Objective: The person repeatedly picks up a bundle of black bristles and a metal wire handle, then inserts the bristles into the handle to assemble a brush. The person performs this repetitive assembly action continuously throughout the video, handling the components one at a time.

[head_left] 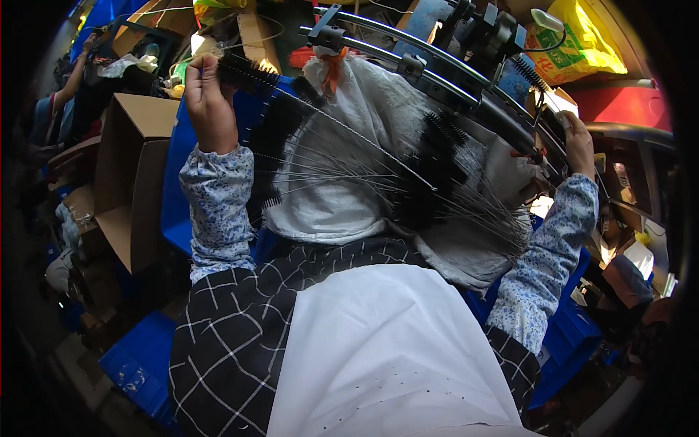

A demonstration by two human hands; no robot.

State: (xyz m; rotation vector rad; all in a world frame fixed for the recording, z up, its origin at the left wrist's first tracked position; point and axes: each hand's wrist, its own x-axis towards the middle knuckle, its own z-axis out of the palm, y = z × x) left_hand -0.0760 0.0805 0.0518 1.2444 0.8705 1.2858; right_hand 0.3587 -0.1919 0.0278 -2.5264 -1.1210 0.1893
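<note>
Head view, landmark = white sack (320, 211) at the lap. Held brush (247, 73): black bristle end up past the sack's upper-left edge, bare twisted-wire stem slanting down across the sack. Left hand (211, 105), above left of the sack: thumb and fingers pinched closed at the bristle end. Right hand (580, 142), right of the sack beside the black machine (502, 36): fingers partly curled; can't tell whether it grips anything.

Handling, by look: brush should be light, stem stiff but springy and bendable, bristles soft and giving, not fragile. Bare stem seems the surest hold; smooth wire may roll in the fingers.

Counts: hands 2; held brush 1; dark bristle clumps on the sack 2, left clump (273, 138) and right clump (433, 175), brushes within overlap, not countable; machine 1; open cardboard box (131, 175) left of the sack 1; yellow bag (582, 44) beyond the sack's upper right 1.
</note>
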